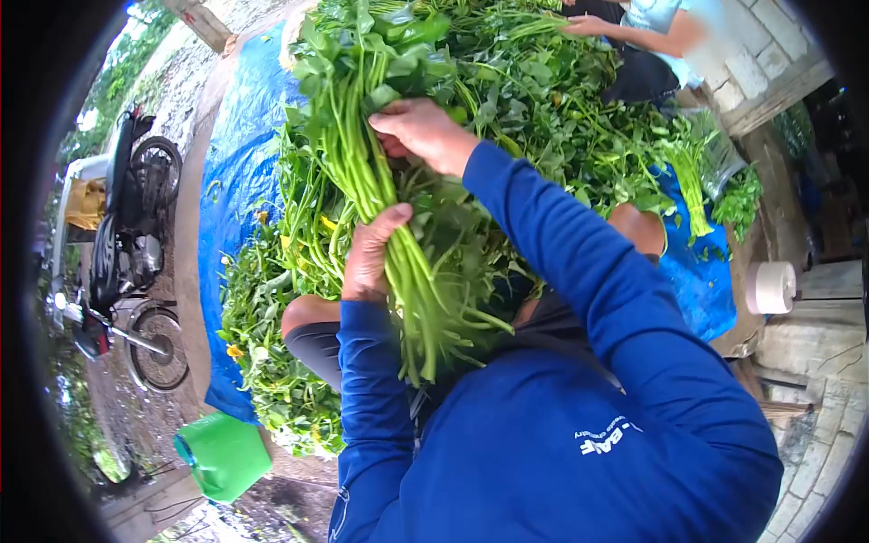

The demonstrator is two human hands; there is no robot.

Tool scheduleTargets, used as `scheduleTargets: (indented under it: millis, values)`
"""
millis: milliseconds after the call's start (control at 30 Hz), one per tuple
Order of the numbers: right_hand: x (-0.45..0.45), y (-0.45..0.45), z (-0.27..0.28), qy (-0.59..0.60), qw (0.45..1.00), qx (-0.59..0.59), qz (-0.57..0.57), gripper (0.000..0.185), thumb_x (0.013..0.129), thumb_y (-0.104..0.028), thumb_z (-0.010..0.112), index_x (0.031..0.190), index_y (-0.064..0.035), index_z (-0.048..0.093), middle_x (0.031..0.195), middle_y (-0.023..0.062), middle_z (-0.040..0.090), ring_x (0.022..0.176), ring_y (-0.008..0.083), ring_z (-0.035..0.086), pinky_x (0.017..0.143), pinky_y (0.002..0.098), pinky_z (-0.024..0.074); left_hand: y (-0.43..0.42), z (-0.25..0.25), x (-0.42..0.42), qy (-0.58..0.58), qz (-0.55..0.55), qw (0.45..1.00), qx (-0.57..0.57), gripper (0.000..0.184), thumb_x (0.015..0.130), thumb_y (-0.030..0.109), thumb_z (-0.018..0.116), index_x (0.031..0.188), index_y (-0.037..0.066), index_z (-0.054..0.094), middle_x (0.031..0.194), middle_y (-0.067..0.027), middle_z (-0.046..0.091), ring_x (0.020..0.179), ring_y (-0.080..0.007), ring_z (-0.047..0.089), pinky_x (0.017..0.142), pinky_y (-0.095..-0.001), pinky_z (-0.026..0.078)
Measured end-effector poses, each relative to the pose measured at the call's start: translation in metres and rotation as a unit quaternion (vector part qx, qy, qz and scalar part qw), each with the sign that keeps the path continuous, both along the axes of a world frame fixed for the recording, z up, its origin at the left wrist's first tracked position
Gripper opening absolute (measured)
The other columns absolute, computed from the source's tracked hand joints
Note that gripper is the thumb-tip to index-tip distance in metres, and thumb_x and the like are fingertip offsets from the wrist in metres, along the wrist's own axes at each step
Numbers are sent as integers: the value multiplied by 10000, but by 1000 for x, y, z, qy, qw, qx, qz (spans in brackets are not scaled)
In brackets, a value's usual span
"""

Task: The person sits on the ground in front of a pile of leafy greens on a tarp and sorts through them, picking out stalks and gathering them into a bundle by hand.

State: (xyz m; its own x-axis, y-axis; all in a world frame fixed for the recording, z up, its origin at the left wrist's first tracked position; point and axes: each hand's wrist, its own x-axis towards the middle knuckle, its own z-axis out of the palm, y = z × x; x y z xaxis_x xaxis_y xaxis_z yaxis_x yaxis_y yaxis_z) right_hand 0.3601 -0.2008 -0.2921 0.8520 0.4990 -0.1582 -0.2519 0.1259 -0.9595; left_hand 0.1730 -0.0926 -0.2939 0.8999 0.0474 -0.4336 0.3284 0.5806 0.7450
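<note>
A long bunch of leafy greens (348, 154) lies across the middle, its leaves toward the top and its pale cut stems hanging low. My left hand (371, 253) is wrapped round the lower stems. Higher up, my right hand (418, 134) has its fingers curled at the bunch's right side; the leaves and stems hide part of what the fingertips touch. Loose greens (534, 109) are heaped beneath and around both hands, over a blue tarp (237, 136).
A person (656, 41) handles greens at the upper right. Near them lies a separate bunch (690, 185). A white roll (774, 288) is at the right, a green container (226, 457) at the lower left, and a motorcycle (136, 244) stands beyond the tarp.
</note>
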Motion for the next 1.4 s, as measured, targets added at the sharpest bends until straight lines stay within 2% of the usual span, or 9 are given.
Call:
scheduleTargets:
  millis: [100, 200, 333, 533, 633, 733, 1167, 1300, 1400]
  values:
    - [-8, -42, 57, -82, 995, 57, 4, 366, 1029, -316, 742, 1234, -16, 702, 983, 88, 738, 896, 174, 743, 823, 322, 659, 34, 3, 0, 8, 39, 998, -51, 269, 873, 191, 862, 1078, 74, 733, 869, -44, 767, 726, -197, 749, 705, -350, 670]
    - [-28, -93, 81, -222, 965, -21, -137, 385, 1015, -396, 759, 1192, -55, 726, 917, 7, 710, 744, 61, 653, 661, 217, 561, 49, 34, -13, -16, 84, 993, -75, 386, 897, 232, 838, 1217, 46, 726, 1076, -135, 787, 922, -294, 780, 877, -457, 671]
    - [-78, -137, 79, -262, 963, -66, -16, 197, 1034, -227, 740, 1083, -36, 744, 861, -15, 698, 732, 29, 601, 638, 220, 487, 88, 28, -11, -88, 91, 989, -82, 537, 893, 317, 839, 1326, 45, 676, 1245, -157, 754, 1110, -335, 746, 1054, -546, 595]
    - [-127, -135, 62, -252, 966, 1, 62, 50, 1005, -57, 738, 1025, -31, 776, 941, 30, 753, 741, 50, 634, 647, 227, 516, 88, 40, -7, -94, 84, 992, -32, 595, 898, 375, 831, 1359, 43, 657, 1281, -180, 740, 1131, -355, 738, 1051, -541, 591]
    - [-156, -116, 69, -385, 917, 73, 76, 74, 960, -17, 743, 1023, -25, 781, 937, 105, 760, 810, 192, 731, 700, 317, 577, 74, 42, -1, -75, 81, 993, -44, 498, 895, 292, 832, 1310, 57, 690, 1221, -141, 768, 1101, -322, 754, 1042, -519, 607]
    - [-193, -99, 61, -509, 856, -46, 83, 198, 878, -75, 697, 1064, -33, 751, 1000, 121, 729, 939, 336, 708, 770, 464, 609, 57, 45, 6, -63, 77, 993, -59, 514, 908, 255, 811, 1351, 33, 674, 1251, -175, 761, 1102, -345, 754, 1026, -530, 610]
    - [-242, -134, 74, -438, 846, -229, 198, 105, 891, -118, 664, 921, -18, 657, 883, 166, 684, 849, 363, 712, 727, 476, 585, 66, 30, 15, -69, 81, 992, -61, 474, 944, 217, 776, 1339, -15, 654, 1230, -203, 761, 1071, -372, 760, 1014, -544, 620]
    - [-204, -128, 88, -410, 904, -86, 83, 64, 966, -100, 632, 949, -38, 636, 825, 182, 665, 807, 406, 691, 721, 507, 554, 71, 34, 15, -30, 101, 994, -42, 381, 961, 193, 758, 1251, -42, 678, 1186, -216, 769, 1035, -356, 772, 967, -521, 645]
    - [-156, -91, 58, -485, 870, -84, -26, 74, 973, -49, 675, 1028, -18, 637, 893, 160, 645, 850, 405, 655, 758, 507, 529, 55, 32, 18, -20, 88, 995, -49, 363, 956, 166, 760, 1239, -47, 680, 1156, -211, 772, 1016, -335, 775, 958, -479, 650]
